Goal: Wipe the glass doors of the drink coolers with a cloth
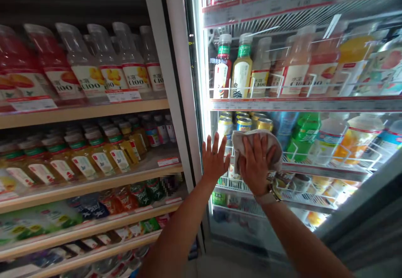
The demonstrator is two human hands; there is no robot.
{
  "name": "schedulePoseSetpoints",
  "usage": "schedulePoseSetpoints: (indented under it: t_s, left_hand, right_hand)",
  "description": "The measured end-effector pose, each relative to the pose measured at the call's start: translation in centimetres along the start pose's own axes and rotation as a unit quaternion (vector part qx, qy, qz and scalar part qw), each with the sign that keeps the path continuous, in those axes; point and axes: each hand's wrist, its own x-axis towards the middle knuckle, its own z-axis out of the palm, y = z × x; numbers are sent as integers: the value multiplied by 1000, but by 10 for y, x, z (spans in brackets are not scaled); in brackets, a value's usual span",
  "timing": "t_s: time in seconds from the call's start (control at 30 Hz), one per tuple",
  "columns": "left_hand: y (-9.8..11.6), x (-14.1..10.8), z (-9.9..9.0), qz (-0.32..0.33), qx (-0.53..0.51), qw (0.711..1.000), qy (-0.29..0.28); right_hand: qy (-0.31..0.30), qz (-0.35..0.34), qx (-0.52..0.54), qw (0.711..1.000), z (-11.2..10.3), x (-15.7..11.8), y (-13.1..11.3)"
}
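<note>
My right hand [256, 163] presses a pale folded cloth [238, 140] against the glass door [251, 232] of a lit drinks fridge. The palm and fingers lie over the cloth, which shows around them. A watch [273, 192] with a light band sits on the right wrist. To its left, my left hand [216, 158] is open with fingers spread at the glass, near the door's left side, holding nothing. Behind the glass and partly hidden by the hands stand drink cans [244, 124] and a green bottle [305, 135].
Upper fridge shelves hold bottles [241, 66] behind wire rails. A pale upright frame [176, 60] separates the fridge from open shelving on the left. There, wooden-edged shelves [94, 114] carry rows of bottles [83, 156] and packs. A dark, ridged surface [370, 232] is at lower right.
</note>
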Motion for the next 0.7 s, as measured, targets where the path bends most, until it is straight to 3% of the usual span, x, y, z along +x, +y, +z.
schedulePoseSetpoints:
  t_s: [0.07,0.23,0.33,0.43,0.63,0.7]
  left_hand:
    - [0,1,0,3,-2,1000,1]
    - [0,0,2,-2,-8,1000,3]
    - [-1,-1,4,-2,-12,1000,10]
    - [-1,-1,4,0,-12,1000,12]
    - [0,1,1,1,-18,1000,11]
    - [0,2,1,3,-16,1000,16]
  right_hand:
    - [-5,-14,-8,1000,7,-25,0]
    - [-52,-22,-15,998,30,-126,1]
    - [-83,-42,-15,996,34,-157,4]
    - [-89,-63,1,994,24,-135,9]
    - [-9,-13,-5,1000,-8,-3,12]
    - [15,7,-17,1000,-12,24,11]
